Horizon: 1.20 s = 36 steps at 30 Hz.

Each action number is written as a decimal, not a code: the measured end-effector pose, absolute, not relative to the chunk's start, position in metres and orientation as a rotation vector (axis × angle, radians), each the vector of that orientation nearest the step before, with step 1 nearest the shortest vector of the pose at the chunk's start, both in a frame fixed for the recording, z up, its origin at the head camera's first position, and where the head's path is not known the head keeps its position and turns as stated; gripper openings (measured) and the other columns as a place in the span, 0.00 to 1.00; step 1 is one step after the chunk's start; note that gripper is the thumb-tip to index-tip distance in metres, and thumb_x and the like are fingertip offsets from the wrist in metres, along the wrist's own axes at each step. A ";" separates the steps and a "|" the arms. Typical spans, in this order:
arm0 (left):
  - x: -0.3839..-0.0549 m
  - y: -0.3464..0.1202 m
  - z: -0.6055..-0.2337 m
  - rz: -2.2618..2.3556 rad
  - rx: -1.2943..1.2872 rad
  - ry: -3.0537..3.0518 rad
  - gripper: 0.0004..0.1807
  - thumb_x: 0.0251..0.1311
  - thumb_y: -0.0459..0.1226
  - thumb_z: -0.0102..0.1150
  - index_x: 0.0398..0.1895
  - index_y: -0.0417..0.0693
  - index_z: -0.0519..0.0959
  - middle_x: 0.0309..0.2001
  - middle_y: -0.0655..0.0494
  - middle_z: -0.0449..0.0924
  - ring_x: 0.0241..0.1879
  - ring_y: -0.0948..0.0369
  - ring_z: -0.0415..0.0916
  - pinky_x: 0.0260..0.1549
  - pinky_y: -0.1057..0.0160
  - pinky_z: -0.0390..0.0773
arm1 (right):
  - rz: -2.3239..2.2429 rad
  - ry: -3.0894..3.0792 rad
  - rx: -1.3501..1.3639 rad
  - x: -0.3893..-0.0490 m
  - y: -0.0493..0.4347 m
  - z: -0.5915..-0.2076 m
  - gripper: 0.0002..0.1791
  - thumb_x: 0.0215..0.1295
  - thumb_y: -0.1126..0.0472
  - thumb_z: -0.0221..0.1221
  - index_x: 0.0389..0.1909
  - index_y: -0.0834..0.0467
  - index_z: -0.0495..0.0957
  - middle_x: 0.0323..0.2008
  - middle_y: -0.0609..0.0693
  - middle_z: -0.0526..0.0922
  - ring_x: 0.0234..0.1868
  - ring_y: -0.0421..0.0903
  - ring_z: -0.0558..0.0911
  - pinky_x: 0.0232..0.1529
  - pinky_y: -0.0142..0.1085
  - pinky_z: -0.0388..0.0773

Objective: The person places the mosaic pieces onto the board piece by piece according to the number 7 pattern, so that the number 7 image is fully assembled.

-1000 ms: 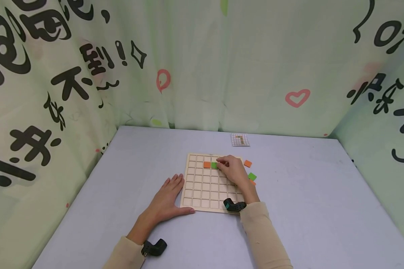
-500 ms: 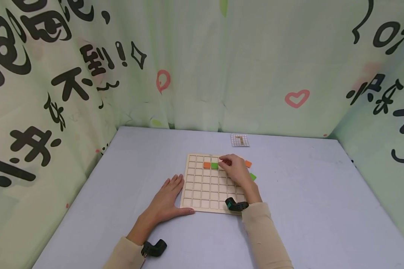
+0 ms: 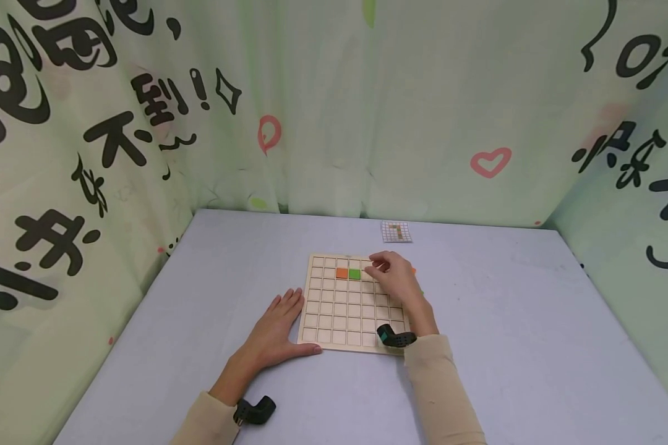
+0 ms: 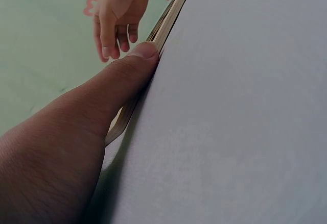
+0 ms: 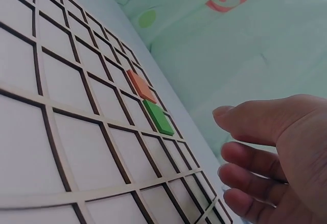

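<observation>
A wooden grid board (image 3: 333, 322) lies on the table. In neighbouring cells of an upper row sit an orange square tile (image 3: 342, 273) and a green square tile (image 3: 354, 274); the right wrist view shows the same orange tile (image 5: 141, 86) and green tile (image 5: 159, 118) lying in the grid. My left hand (image 3: 275, 332) rests at the board's lower left corner, fingers straight along the left side and thumb against the front edge. Above the board's upper right part is my right hand (image 3: 398, 281), fingers loosely bent and apart from the thumb, holding nothing.
A small card with a printed grid (image 3: 396, 232) lies behind the board, near the table's back edge. Bits of a loose orange tile (image 3: 414, 271) and a loose green tile (image 3: 422, 292) show past my right hand. A printed curtain (image 3: 323, 123) surrounds the table.
My right hand has come off the green tile and moved a little right and up, its thumb and fingers parting. The loose tiles are now mostly covered by it. My left hand stays put.
</observation>
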State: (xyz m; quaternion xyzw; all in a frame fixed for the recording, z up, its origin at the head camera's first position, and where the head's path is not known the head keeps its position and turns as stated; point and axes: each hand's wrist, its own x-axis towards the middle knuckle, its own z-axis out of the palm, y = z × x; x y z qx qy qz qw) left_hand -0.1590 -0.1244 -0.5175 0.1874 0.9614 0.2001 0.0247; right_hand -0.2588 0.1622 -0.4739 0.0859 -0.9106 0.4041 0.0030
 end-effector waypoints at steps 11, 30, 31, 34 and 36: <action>-0.159 -0.125 -0.519 0.626 0.581 2.980 0.63 0.48 0.71 0.62 0.77 0.39 0.58 0.80 0.49 0.52 0.81 0.52 0.47 0.80 0.50 0.49 | 1.335 -2.843 0.147 -0.259 0.173 -0.473 0.23 0.69 0.52 0.62 0.60 0.60 0.77 0.52 0.57 0.80 0.52 0.53 0.79 0.51 0.46 0.79; -0.160 -0.123 -0.520 0.603 0.587 2.989 0.62 0.48 0.71 0.62 0.76 0.38 0.59 0.80 0.48 0.53 0.80 0.52 0.48 0.80 0.49 0.50 | 1.336 -2.820 0.080 -0.259 0.190 -0.470 0.25 0.69 0.54 0.61 0.62 0.62 0.76 0.55 0.60 0.79 0.53 0.56 0.79 0.54 0.48 0.80; -0.160 -0.123 -0.520 0.605 0.587 2.989 0.62 0.48 0.71 0.62 0.76 0.38 0.59 0.80 0.48 0.53 0.80 0.52 0.48 0.80 0.49 0.50 | 1.328 -2.818 0.084 -0.259 0.191 -0.470 0.25 0.69 0.54 0.61 0.62 0.62 0.76 0.55 0.61 0.80 0.54 0.56 0.79 0.54 0.48 0.80; -0.160 -0.123 -0.521 0.599 0.583 2.989 0.62 0.47 0.71 0.62 0.76 0.39 0.59 0.80 0.48 0.53 0.80 0.52 0.48 0.80 0.49 0.49 | 1.324 -2.818 0.059 -0.260 0.193 -0.470 0.25 0.69 0.53 0.61 0.62 0.62 0.76 0.56 0.60 0.80 0.54 0.56 0.79 0.55 0.49 0.80; -0.160 -0.123 -0.521 0.602 0.581 2.989 0.62 0.47 0.71 0.62 0.77 0.39 0.59 0.80 0.48 0.53 0.80 0.52 0.48 0.80 0.49 0.49 | 1.320 -2.816 0.043 -0.260 0.195 -0.470 0.24 0.69 0.53 0.61 0.61 0.61 0.76 0.56 0.60 0.79 0.54 0.56 0.78 0.55 0.49 0.80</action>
